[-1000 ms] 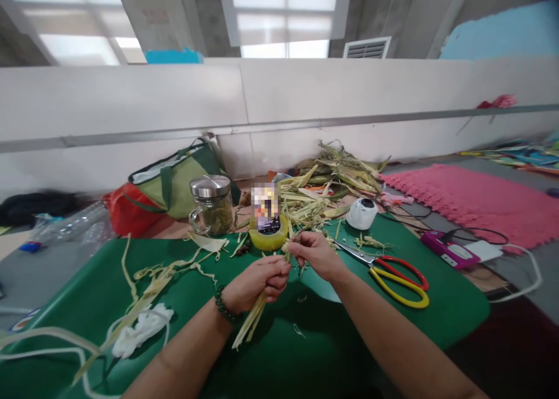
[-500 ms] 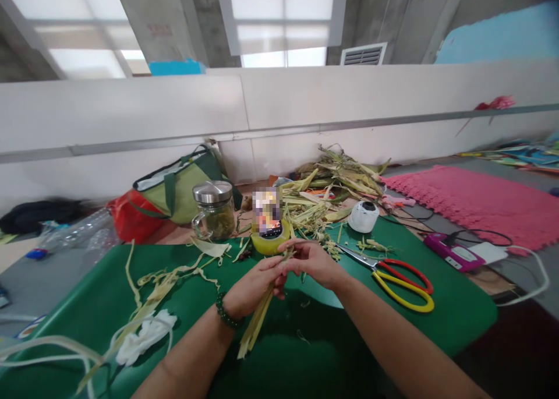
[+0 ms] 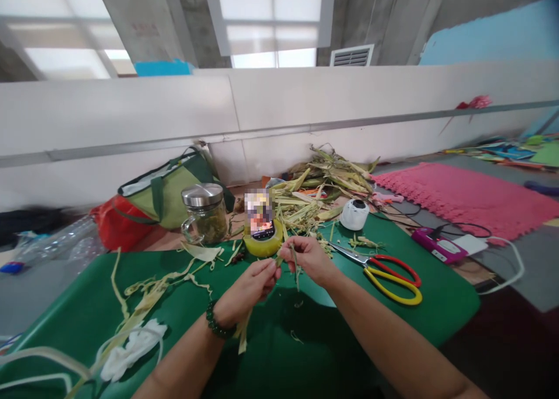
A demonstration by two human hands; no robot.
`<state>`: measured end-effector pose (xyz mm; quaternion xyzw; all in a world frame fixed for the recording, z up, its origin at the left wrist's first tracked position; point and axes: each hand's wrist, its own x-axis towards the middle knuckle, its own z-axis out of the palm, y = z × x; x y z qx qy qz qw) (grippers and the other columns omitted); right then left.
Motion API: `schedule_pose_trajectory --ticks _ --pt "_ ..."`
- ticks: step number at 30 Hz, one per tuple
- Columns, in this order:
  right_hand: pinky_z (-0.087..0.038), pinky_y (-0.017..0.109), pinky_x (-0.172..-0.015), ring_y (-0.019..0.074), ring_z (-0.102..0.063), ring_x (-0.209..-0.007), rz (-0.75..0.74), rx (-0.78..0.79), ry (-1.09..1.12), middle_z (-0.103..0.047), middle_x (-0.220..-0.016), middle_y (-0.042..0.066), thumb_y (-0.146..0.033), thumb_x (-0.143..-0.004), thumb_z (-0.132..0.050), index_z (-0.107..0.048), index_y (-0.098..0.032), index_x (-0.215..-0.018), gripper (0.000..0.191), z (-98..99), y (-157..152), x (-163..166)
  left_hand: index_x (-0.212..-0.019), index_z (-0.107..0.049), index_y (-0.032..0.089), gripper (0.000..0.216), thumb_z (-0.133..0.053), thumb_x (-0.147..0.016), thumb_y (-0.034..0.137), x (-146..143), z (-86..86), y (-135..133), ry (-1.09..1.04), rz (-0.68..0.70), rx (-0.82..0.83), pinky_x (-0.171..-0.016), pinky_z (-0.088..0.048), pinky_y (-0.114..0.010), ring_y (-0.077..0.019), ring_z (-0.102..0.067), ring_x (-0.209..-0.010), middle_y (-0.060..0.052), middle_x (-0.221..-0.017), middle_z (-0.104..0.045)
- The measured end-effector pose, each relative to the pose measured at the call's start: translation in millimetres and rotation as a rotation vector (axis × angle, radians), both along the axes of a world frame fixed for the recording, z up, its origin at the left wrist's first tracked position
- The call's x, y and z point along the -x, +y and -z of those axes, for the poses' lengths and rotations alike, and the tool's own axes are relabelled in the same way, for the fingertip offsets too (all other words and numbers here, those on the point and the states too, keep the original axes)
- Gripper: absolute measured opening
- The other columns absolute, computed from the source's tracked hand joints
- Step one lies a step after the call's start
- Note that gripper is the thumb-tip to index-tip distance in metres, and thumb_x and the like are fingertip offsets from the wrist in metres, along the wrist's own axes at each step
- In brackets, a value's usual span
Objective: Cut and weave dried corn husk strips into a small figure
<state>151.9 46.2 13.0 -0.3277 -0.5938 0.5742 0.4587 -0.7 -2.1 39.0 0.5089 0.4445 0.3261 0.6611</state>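
Observation:
My left hand (image 3: 252, 283) is closed around a bundle of pale corn husk strips (image 3: 243, 336); their lower ends stick out below the wrist. Close beside it, my right hand (image 3: 311, 261) pinches at the tip of the bundle, and a thin greenish husk strip (image 3: 297, 275) hangs from its fingers. The fingertips of both hands nearly meet, hiding part of the husk between them. Just beyond them stands a yellow tape roll (image 3: 262, 246) with a phone (image 3: 264, 231) propped in it. Scissors (image 3: 393, 278) with red and yellow handles lie right of my right hand.
On the green table (image 3: 349, 343) are a lidded glass jar (image 3: 206, 215), a white thread spool (image 3: 354, 215), a crumpled tissue (image 3: 134, 350) and loose husk strips (image 3: 146, 306) at left. A husk pile (image 3: 334, 172) lies behind. A purple power strip (image 3: 438, 246) sits at right.
My hands have drawn slightly apart at the tip of the bundle. A thin strip now hangs down from my right fingers. The bundle's lower end has swung more upright behind my left wrist.

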Motion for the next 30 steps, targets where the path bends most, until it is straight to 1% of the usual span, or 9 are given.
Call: schedule_pose_trajectory --ticks 3,5,7,9,14,17,20,23,30 --pt "-0.037 0.02 -0.042 0.0073 -0.047 -0.042 0.013 0.002 -0.017 -0.053 -0.053 -0.006 -0.038 -0.063 -0.072 -0.062 -0.016 -0.081 0.03 -10.1 2 -16 -0.063 -0.045 0.016 0.041 -0.065 -0.07 0.051 3 2.7 5 -0.039 -0.125 -0.049 -0.041 -0.014 -0.019 -0.004 -0.022 -0.043 0.009 -0.051 -0.028" --pt "-0.041 0.023 -0.046 0.0092 -0.05 -0.047 0.14 -0.079 -0.066 -0.057 -0.061 -0.004 -0.034 -0.063 -0.072 -0.062 -0.019 -0.098 0.039 -21.1 4 -39 -0.062 -0.044 0.016 0.038 -0.066 -0.071 0.045 7 4.1 12 -0.105 -0.239 -0.071 -0.042 -0.023 -0.017 -0.004 -0.029 -0.044 0.008 -0.051 -0.033" --pt "-0.042 0.025 -0.051 0.0114 -0.053 -0.054 0.368 -0.255 -0.203 -0.061 -0.068 0.0 -0.034 -0.072 -0.066 -0.067 -0.019 -0.093 0.026 -31.9 6 -67 -0.062 -0.043 0.016 0.034 -0.067 -0.071 0.039 12 4.0 18 -0.197 -0.32 -0.059 -0.043 -0.029 -0.016 -0.0037 -0.034 -0.044 0.008 -0.052 -0.037" --pt "-0.042 0.026 -0.056 0.0142 -0.055 -0.061 0.42 -0.403 -0.437 -0.064 -0.072 0.002 -0.031 -0.075 -0.062 -0.07 -0.02 -0.084 0.016 -38.7 8 -88 -0.064 -0.041 0.016 0.032 -0.068 -0.071 0.034 17 2.2 22 -0.292 -0.352 -0.031 -0.042 -0.029 -0.014 -0.0028 -0.034 -0.043 0.009 -0.052 -0.036" --pt "-0.04 0.025 -0.064 0.0159 -0.056 -0.075 0.142 -0.599 -1.059 -0.064 -0.081 0.005 -0.013 -0.079 -0.056 -0.072 -0.022 -0.087 0.02 -27.0 14 -79 -0.066 -0.041 0.016 0.032 -0.066 -0.072 0.033 19 -3.2 20 -0.356 -0.331 0.029 -0.036 -0.021 -0.012 -0.001 -0.027 -0.038 0.01 -0.051 -0.032" --pt "-0.041 0.027 -0.069 0.0203 -0.055 -0.084 0.047 -0.66 -1.214 -0.063 -0.08 0.01 -0.005 -0.071 -0.062 -0.072 -0.017 -0.075 0.016 -9.6 22 -57 -0.064 -0.04 0.016 0.033 -0.066 -0.071 0.036 16 -1.5 18 -0.335 -0.303 0.026 -0.037 -0.02 -0.013 -0.0012 -0.028 -0.038 0.01 -0.051 -0.032" --pt "-0.043 0.027 -0.07 0.0194 -0.057 -0.08 0.013 -0.651 -1.155 -0.064 -0.078 0.009 -0.01 -0.072 -0.064 -0.068 -0.015 -0.062 0.012 -1.7 33 -55 -0.063 -0.04 0.017 0.034 -0.067 -0.069 0.037 10 4.0 17 -0.281 -0.263 0.035 -0.038 -0.018 -0.015 -0.0017 -0.027 -0.039 0.01 -0.05 -0.033" --pt "-0.046 0.025 -0.072 0.0155 -0.06 -0.08 0.062 -0.636 -1.032 -0.066 -0.089 0.006 -0.021 -0.085 -0.051 -0.068 -0.017 -0.079 0.018 -8.5 46 -74 -0.062 -0.043 0.016 0.034 -0.067 -0.068 0.04 5 7.9 14 -0.236 -0.215 0.033 -0.04 -0.017 -0.017 -0.0022 -0.028 -0.041 0.009 -0.05 -0.035" --pt "-0.044 0.026 -0.062 0.0146 -0.058 -0.064 0.672 -0.431 -0.173 -0.063 -0.068 0.0 -0.05 -0.071 -0.061 -0.058 -0.019 -0.07 0.031 -47.5 72 -122 -0.063 -0.045 0.017 0.037 -0.064 -0.07 0.048 2 4.1 8 -0.174 -0.219 -0.056 -0.044 -0.021 -0.02 -0.0047 -0.033 -0.044 0.006 -0.053 -0.043"
